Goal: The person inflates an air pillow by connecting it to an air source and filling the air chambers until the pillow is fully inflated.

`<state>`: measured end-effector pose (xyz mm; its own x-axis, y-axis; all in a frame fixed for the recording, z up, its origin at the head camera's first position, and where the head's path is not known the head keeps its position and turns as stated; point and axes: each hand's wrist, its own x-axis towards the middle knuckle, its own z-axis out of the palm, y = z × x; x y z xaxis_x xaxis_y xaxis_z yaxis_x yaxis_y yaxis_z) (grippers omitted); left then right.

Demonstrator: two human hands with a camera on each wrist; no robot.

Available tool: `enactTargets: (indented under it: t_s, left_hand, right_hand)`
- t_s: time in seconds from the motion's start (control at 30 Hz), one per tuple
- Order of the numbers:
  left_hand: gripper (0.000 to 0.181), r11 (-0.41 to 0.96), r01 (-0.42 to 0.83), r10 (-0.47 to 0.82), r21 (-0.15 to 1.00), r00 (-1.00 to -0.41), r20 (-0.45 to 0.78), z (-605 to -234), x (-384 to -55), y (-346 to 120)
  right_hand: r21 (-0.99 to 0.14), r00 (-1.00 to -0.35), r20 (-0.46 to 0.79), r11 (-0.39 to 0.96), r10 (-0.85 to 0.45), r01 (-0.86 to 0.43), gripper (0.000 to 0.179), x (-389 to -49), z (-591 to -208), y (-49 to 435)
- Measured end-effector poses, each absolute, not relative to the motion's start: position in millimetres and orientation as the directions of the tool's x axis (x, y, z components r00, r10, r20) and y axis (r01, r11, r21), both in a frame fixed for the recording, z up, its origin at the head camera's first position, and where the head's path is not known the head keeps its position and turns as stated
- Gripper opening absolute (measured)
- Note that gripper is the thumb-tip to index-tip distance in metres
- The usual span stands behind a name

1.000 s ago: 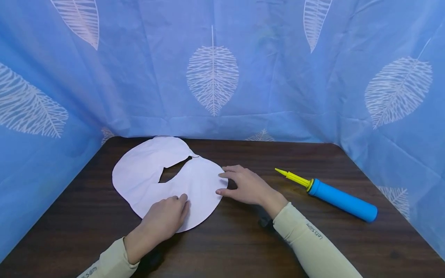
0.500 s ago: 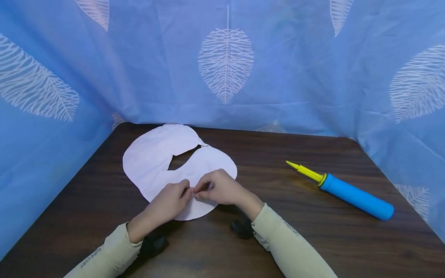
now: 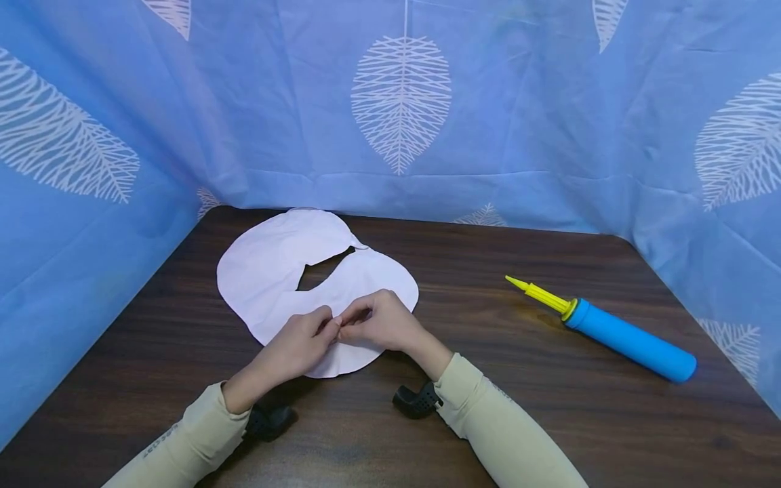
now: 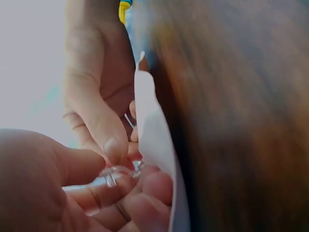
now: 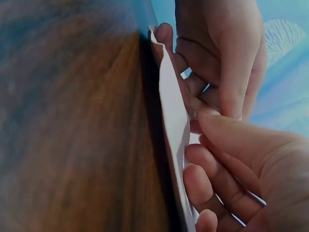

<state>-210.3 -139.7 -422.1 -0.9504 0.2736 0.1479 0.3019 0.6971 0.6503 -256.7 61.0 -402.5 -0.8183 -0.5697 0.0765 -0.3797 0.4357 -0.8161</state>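
White ring (image 3: 274,298) under two hands, fingertips meeting at a clear valve (image 4: 112,179)

The ring lies flat on the left half of the dark wooden table (image 3: 488,271), its far side reaching the table's far edge. A slanting gap opens in its middle, with wood showing through, and its two lobes meet at the gap's far right end.

Over the ring's near part, the left hand (image 3: 302,342) comes in from the left, thumb and forefinger closed in a pinch on the valve. The right hand (image 3: 386,322) comes from the right, its thumb and fingertip also together on that small part, tips touching the left hand's. How firmly either pinches cannot be told (the wrist views are soft just there). The remaining fingers of both hands curl close to the white surface.

Pale sleeves (image 3: 500,420) cover both forearms, and a black camera (image 3: 417,401) sits under each wrist. Well apart on the right lies a pump (image 3: 610,330), blue in the barrel, its yellow nozzle pointing left and far. Blue curtain (image 3: 518,122) printed with white leaves surrounds the table's far, left and right sides.
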Motion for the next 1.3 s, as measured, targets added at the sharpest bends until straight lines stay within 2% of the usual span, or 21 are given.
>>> enactTargets:
  t_s: [0.23,0.37,0.6,0.87,1.03,1.3]
  left_hand:
    - [0.034,0.563,0.103,0.329,0.82,-0.938,-0.108,-394.7,-204.7,-148.4]
    - [0.033,0.504,0.051,0.383,0.862,-0.908,-0.17,-390.7,-206.6,-156.2]
    - [0.02,0.435,0.053,0.479,0.899,-0.859,-0.181,-393.3,-210.7,-167.2]
    - [0.019,0.376,0.017,0.505,0.926,-0.842,-0.189,-396.3,-212.0,-171.5]
    - [0.018,0.367,0.005,0.492,0.93,-0.85,-0.19,-395.8,-210.8,-171.3]
    - [0.011,0.427,0.022,0.417,0.904,-0.892,-0.175,-397.9,-211.1,-167.5]
  right_hand:
    - [-0.831,-0.819,0.075,0.418,-0.569,-0.367,0.009,-256.6,-404.6,60.4]
    - [-0.842,-0.82,0.077,0.403,-0.568,-0.358,0.008,-257.5,-407.1,60.8]
    - [-0.856,-0.826,0.051,0.402,-0.561,-0.326,0.007,-257.3,-408.1,61.1]
    - [-0.863,-0.825,0.064,0.384,-0.562,-0.328,0.009,-255.7,-407.8,60.2]
    - [-0.858,-0.819,0.076,0.381,-0.569,-0.344,0.007,-255.7,-409.1,59.5]
    - [-0.839,-0.798,0.099,0.381,-0.595,-0.388,0.007,-256.1,-408.6,64.1]
